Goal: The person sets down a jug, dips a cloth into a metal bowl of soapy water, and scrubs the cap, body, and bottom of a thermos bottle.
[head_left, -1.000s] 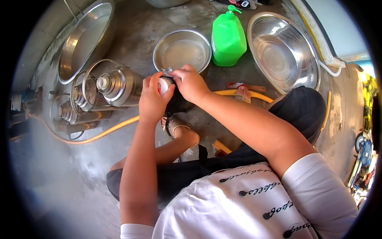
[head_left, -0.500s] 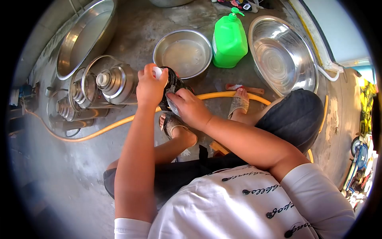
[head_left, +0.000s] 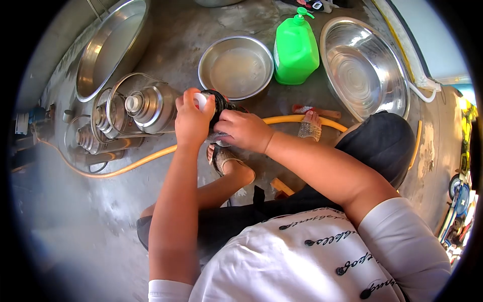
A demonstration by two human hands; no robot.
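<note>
Far left, a wide metal basin (head_left: 93, 58) stood on the floor (head_left: 85, 226). Next to it, a tight group of metal flasks (head_left: 151, 110) with wire handles; the closest was just beside the left hand and crowded that side. A yellow hose (head_left: 151, 160) ran across the floor under them, went out of sight behind the hands and forearms, and came out again on the right.

Left hand (head_left: 192, 118): grip closed round the white end of a dark item (head_left: 216, 103), roughly cylindrical, make unclear. The item was held up off the floor, slanting right, between the hands and just short of a small metal bowl (head_left: 210, 63) with cloudy liquid. Right hand (head_left: 246, 130): grip mostly closed, fingers bent over a grey pad (head_left: 217, 137) on the item's near side; pad contact with the item was hidden, cannot tell. The right hand blocked part of the item. Sandalled left foot (head_left: 221, 158) was below the hands.

Right of the bowl, a green pump jug (head_left: 297, 53), near it. Below that, a wooden-handled brush (head_left: 327, 112) lay by the toes of the right foot (head_left: 309, 128). Far right, a big shiny basin (head_left: 365, 70), then a white pipe (head_left: 422, 94).
</note>
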